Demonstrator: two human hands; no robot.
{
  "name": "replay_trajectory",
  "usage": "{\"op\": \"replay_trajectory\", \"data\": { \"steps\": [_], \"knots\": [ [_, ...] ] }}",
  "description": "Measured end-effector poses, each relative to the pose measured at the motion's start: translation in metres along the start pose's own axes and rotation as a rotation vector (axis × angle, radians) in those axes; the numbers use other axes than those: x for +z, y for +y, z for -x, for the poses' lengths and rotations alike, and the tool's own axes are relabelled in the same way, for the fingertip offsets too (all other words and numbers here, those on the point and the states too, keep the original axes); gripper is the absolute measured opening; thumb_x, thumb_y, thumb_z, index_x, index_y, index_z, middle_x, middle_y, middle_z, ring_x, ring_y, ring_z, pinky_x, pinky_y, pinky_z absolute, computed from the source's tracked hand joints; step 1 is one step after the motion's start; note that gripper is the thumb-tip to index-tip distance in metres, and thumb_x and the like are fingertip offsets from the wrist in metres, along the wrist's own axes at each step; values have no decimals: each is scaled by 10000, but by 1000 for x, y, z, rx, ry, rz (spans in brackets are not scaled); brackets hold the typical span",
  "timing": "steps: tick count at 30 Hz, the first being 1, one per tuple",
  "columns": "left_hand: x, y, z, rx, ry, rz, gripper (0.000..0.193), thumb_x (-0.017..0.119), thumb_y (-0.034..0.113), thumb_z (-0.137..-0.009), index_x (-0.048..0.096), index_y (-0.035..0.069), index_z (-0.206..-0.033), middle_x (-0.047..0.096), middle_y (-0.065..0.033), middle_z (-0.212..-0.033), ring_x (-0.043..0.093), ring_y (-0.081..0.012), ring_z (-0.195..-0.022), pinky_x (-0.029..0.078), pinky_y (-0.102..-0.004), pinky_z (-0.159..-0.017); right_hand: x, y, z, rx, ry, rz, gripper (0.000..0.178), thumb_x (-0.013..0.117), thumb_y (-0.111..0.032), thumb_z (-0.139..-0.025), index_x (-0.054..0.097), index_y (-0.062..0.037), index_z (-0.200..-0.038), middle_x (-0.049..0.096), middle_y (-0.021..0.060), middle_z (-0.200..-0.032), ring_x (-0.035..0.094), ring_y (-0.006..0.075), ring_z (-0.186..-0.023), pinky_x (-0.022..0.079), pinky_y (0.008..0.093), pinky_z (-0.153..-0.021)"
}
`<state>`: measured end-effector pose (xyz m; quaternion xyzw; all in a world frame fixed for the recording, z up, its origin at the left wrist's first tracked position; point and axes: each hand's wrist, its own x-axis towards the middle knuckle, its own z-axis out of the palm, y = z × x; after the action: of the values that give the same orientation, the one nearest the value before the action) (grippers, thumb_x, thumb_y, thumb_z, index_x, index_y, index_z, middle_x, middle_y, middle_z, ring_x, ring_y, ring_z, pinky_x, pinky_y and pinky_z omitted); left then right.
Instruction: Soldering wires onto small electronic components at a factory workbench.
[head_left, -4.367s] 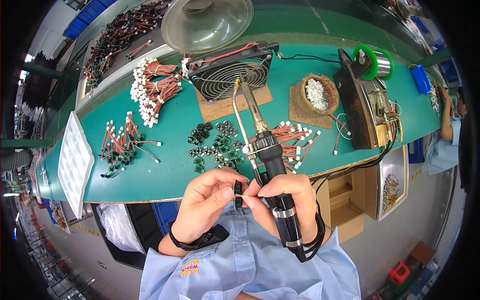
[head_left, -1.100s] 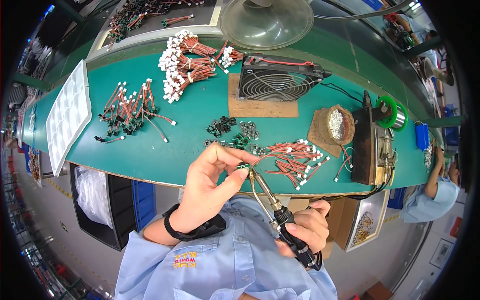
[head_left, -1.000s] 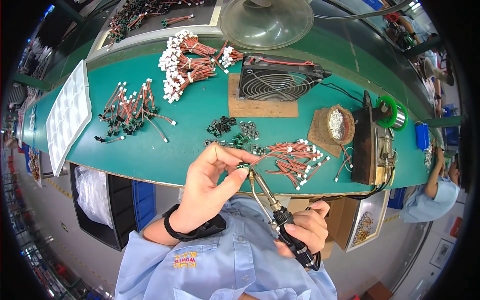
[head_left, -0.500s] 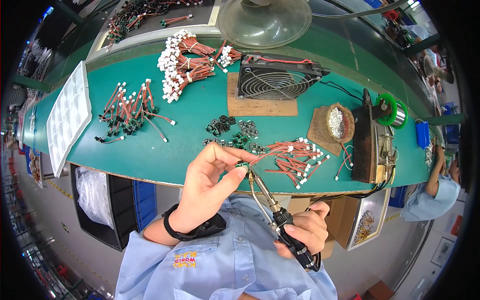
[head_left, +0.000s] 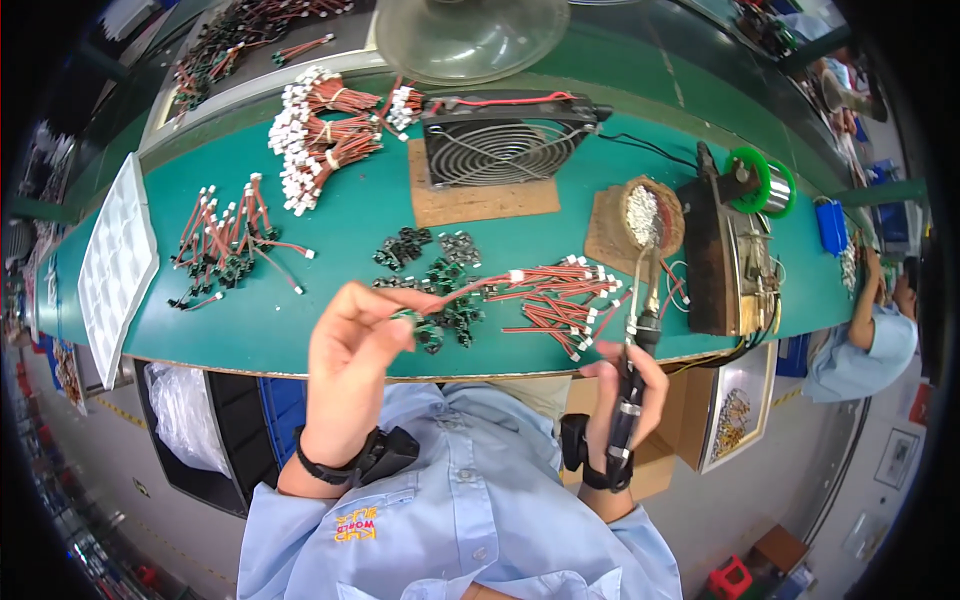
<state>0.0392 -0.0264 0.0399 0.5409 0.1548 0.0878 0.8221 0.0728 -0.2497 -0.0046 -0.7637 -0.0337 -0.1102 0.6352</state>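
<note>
My left hand (head_left: pixel 350 350) pinches a small green circuit board (head_left: pixel 408 316) between thumb and fingers. Red-and-brown wires (head_left: pixel 468 290) run rightward from the board to a white connector. In my right hand (head_left: pixel 650 385) is a black-handled soldering iron (head_left: pixel 624 415), pointing away from me. Its tip reaches the near part of a round pot (head_left: pixel 677 238) of whitish pellets; whether it touches them I cannot tell. Just beyond the left hand lie small dark components (head_left: pixel 403 246) and green boards (head_left: pixel 455 300). Loose wire leads (head_left: pixel 550 312) with white connectors lie between my hands.
A fan (head_left: pixel 505 150) stands on a brown board, with banded wire bundles (head_left: pixel 325 130) to its left. Wired boards (head_left: pixel 232 240) and a white tray (head_left: pixel 115 270) lie farther left. On the right are a soldering station (head_left: pixel 712 260) and a green solder spool (head_left: pixel 765 182). Another person (head_left: pixel 865 350) sits far right.
The soldering iron has swung away from the board to the pot at the right. My left hand still holds the board, now slightly left in the picture. The whole view has shifted.
</note>
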Motion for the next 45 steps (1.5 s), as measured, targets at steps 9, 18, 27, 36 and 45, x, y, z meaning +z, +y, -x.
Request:
{"op": "replay_trajectory", "data": {
  "steps": [9, 18, 27, 36, 45],
  "knots": [
    [-3, 1, 6, 94, 91, -64, 92, 539, 46, -840, 461, 42, -889, 597, -168, -1015, 539, -141, -861, 410, -249, -757, 19, 12, -25, -727, -469, 617, 258, 644, -72, -689, 579, -113, -936, 599, 78, -869, 566, 215, -859, 411, 324, -695],
    [-3, 1, 12, 175, 122, -137, 105, 532, 43, -857, 456, 23, -928, 570, -167, -1051, 547, -161, -910, 422, -287, -839, 24, 16, -41, -925, -539, 639, 291, 621, -79, -670, 567, -138, -950, 620, 69, -879, 565, 225, -828, 404, 343, -688],
    [8, -3, 8, 172, 69, -200, 175, 515, 48, -891, 425, 18, -1039, 547, -138, -1037, 566, -149, -844, 491, -304, -760, 40, -1, -39, -285, -144, -153, 360, 630, 109, -759, 417, -74, -984, 596, 125, -863, 576, 179, -769, 474, 302, -692],
    [25, 8, 2, 505, -229, -815, 164, 590, -36, -791, 583, -11, -952, 587, -139, -870, 597, -240, -754, 486, -311, -657, 28, -40, -25, -165, -290, -138, 401, 685, 87, -730, 426, -83, -985, 587, 102, -845, 587, 127, -745, 465, 242, -639],
    [32, 19, 11, 522, -388, -930, 95, 632, -3, -753, 594, 6, -840, 592, -120, -797, 595, -277, -689, 477, -324, -593, 21, -41, -25, -460, -446, 41, 352, 725, 36, -715, 512, -72, -974, 634, 86, -817, 620, 133, -689, 481, 242, -607]
  ]
}}
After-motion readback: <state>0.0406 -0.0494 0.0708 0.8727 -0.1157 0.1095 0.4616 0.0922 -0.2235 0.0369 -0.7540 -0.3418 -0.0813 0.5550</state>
